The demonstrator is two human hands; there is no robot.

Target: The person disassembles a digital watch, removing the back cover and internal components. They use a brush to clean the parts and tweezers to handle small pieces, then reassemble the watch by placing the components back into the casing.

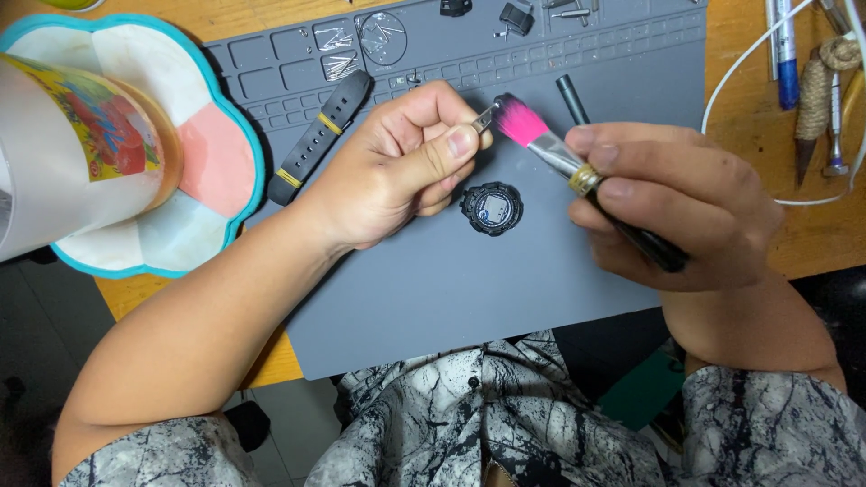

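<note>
My left hand [406, 158] pinches a small metal part [485, 117] between thumb and forefinger above a grey work mat [451, 280]. My right hand [672, 203] grips a black-handled brush [577, 171] with pink bristles, and the bristle tip touches the metal part. A round black watch case [492, 208] lies on the mat just below the two hands. A black watch strap [320, 135] with yellow bands lies on the mat, left of my left hand.
A flower-shaped tray [216, 153] with a teal rim sits at left, holding a translucent cup [63, 153]. The mat's top compartments [361, 41] hold small pins and parts. A black rod [572, 97], pens, tools and a white cable [749, 54] lie at right.
</note>
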